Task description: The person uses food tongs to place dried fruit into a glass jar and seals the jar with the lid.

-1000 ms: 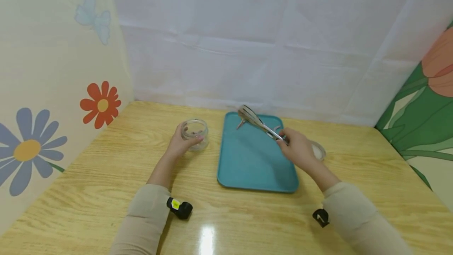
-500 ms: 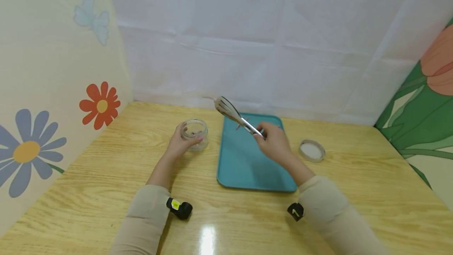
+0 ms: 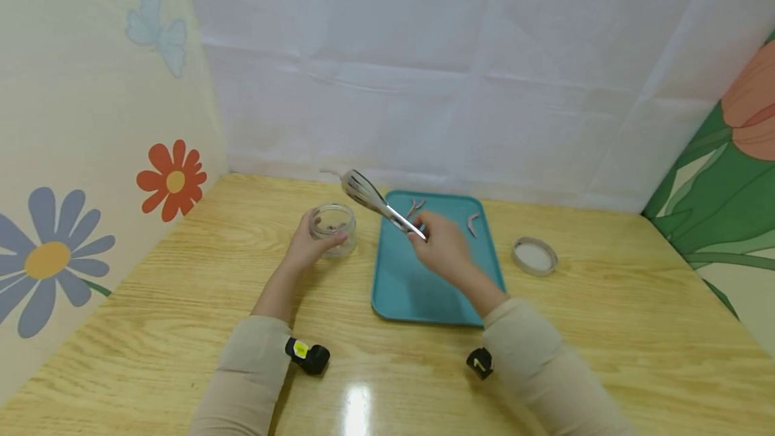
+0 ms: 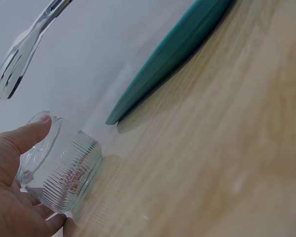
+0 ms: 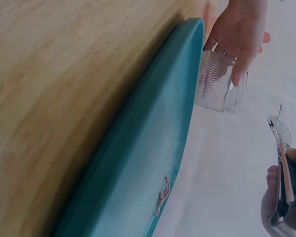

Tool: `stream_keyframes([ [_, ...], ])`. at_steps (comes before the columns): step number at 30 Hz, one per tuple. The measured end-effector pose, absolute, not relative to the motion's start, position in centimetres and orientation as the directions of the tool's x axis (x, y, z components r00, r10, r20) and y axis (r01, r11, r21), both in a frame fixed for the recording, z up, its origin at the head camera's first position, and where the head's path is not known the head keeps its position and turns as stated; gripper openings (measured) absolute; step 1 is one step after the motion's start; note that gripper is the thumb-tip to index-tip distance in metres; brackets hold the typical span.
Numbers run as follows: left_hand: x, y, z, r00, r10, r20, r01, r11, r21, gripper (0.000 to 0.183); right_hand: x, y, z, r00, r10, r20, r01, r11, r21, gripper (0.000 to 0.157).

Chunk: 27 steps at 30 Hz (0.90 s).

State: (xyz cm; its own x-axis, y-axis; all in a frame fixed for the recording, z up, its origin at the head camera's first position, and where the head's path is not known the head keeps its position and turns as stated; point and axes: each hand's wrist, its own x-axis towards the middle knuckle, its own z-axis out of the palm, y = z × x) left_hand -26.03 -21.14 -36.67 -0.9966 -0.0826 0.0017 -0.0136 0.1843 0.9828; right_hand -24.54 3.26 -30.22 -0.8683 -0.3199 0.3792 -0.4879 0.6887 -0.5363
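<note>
Glass jar (image 4: pixel 64 163): stood upright on the table (image 3: pixel 181 328), its mouth uncovered; pinkish bits (image 4: pixel 75 180) are seen low inside, so the work is judged to be partly done.
Left hand (image 3: pixel 307 246): wrapped round the glass jar, by which it is held in place.
Right hand (image 3: pixel 445 244): closed about the handle of the metal tongs (image 3: pixel 387 212).
Tong tips: a pale pink strip (image 3: pixel 331 171) is seen sticking out, raised near the glass jar but not yet put in.
Blue tray (image 3: pixel 399 295): a forked pink piece (image 3: pixel 414 208) and a curved pink piece (image 3: pixel 471 225) are left on its far half; whether the forked one is two crossed strips cannot be told.
Round lid (image 3: pixel 535 256): laid on the table to the right of the blue tray, not fitted on the glass jar.
</note>
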Motion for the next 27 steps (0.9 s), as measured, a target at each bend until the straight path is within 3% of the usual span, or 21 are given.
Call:
stream_keyframes([
  [22, -26.0, -21.1, -36.7, -0.998, -0.063, 0.011, 0.000, 0.164, 0.987, 0.088, -23.8, 1.4, -31.9, -0.899, -0.346, 0.270, -0.438, 0.725, -0.531, 0.007],
  [27, -26.0, -21.0, -36.8, -0.998, -0.050, 0.030, 0.025, 0.107, 0.994, 0.079, -23.9, 1.5, -32.2, -0.897, -0.351, 0.268, -0.442, 0.734, -0.516, 0.007],
])
